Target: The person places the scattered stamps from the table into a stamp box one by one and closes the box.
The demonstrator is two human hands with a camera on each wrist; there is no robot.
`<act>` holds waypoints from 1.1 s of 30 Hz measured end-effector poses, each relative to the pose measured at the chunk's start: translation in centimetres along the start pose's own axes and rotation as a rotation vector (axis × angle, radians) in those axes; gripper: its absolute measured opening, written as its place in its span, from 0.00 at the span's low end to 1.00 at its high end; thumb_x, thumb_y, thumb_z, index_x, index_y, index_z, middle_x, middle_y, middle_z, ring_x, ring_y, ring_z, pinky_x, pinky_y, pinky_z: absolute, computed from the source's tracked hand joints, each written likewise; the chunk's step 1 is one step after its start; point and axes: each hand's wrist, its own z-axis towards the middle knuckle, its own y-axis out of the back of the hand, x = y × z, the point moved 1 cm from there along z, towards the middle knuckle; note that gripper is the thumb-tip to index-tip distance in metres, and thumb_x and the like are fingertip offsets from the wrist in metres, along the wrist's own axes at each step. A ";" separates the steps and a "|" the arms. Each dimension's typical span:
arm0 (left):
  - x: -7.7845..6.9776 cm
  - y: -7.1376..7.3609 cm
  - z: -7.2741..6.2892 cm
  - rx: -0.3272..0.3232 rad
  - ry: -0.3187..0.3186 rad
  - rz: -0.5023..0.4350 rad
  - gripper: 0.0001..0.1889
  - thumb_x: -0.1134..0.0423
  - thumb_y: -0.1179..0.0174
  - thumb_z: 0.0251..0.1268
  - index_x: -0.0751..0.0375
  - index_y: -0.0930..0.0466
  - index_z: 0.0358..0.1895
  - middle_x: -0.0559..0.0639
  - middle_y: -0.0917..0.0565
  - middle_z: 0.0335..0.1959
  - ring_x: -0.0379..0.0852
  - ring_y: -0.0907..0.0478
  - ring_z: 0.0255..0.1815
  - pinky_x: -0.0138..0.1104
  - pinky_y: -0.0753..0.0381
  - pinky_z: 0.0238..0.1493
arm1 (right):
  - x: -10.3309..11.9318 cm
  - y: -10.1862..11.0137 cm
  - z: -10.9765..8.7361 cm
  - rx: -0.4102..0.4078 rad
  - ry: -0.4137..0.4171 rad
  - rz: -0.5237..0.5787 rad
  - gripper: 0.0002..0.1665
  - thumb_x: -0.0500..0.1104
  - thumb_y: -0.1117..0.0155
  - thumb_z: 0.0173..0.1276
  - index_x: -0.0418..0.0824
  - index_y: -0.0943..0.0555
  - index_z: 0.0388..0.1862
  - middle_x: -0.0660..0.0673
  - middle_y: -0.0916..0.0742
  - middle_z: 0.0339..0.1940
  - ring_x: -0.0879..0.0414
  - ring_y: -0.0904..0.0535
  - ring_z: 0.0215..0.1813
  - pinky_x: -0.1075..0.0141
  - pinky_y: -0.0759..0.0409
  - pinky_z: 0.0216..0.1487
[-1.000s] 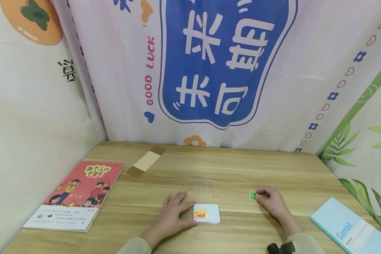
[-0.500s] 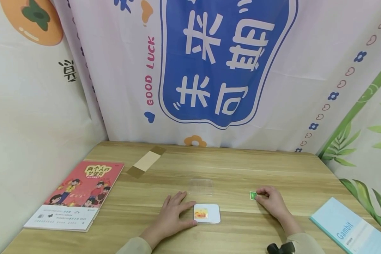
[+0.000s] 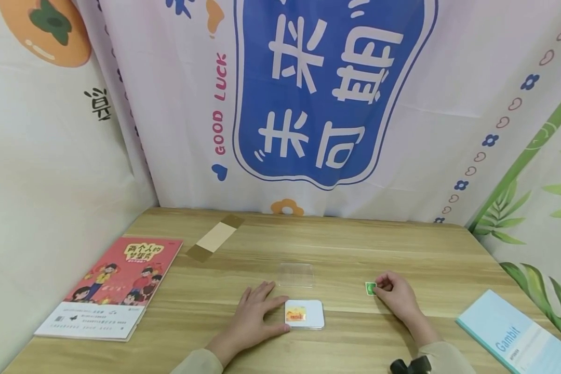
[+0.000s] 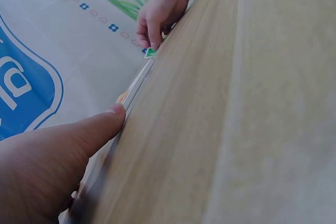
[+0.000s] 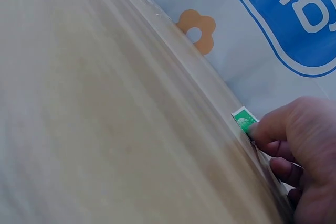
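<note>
In the head view, my left hand (image 3: 257, 322) rests on the table with its fingers spread and fairly straight. Its thumb and index fingertips touch the left corners of a flat white card case (image 3: 315, 314), which has a small yellow and red label (image 3: 295, 314) on its left part. The left wrist view has the thumb against the case's edge. Farther right, my right hand (image 3: 397, 296) pinches a small green paper square (image 3: 370, 289) with a white border between thumb and index finger. It is held low over the tabletop; the fingertips cover one corner (image 5: 245, 120).
A clear plastic lid (image 3: 296, 275) lies just beyond the white case. A red book (image 3: 121, 280) is at the left, with a brown and cream strip (image 3: 216, 237) farther back. At the right lies a light blue notebook (image 3: 514, 332). Printed cloth (image 3: 191, 130) hangs behind the table.
My right hand has shifted very slightly left, still pinching the green paper square. The left hand and the white case stay where they were.
</note>
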 end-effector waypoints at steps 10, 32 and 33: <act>0.0 0.0 0.0 0.015 0.002 -0.002 0.33 0.33 0.49 0.44 0.45 0.30 0.55 0.58 0.41 0.62 0.56 0.52 0.63 0.54 0.61 0.58 | 0.0 -0.2 -0.1 0.003 0.006 0.013 0.07 0.32 0.40 0.53 0.35 0.21 0.32 0.47 0.23 0.23 0.57 0.31 0.27 0.69 0.31 0.27; 0.0 0.1 0.0 0.012 0.001 0.002 0.33 0.34 0.48 0.45 0.46 0.30 0.56 0.59 0.41 0.62 0.56 0.51 0.63 0.55 0.61 0.58 | 1.9 -0.3 -0.2 0.002 0.035 0.099 0.10 0.32 0.40 0.54 0.35 0.21 0.38 0.46 0.18 0.28 0.55 0.26 0.33 0.69 0.28 0.34; 0.0 0.1 0.0 0.011 0.000 0.002 0.33 0.34 0.48 0.45 0.46 0.30 0.56 0.59 0.41 0.62 0.56 0.51 0.63 0.55 0.61 0.58 | 2.2 -0.4 -0.2 0.007 0.043 0.106 0.10 0.32 0.40 0.54 0.35 0.21 0.38 0.46 0.18 0.28 0.55 0.26 0.33 0.69 0.27 0.33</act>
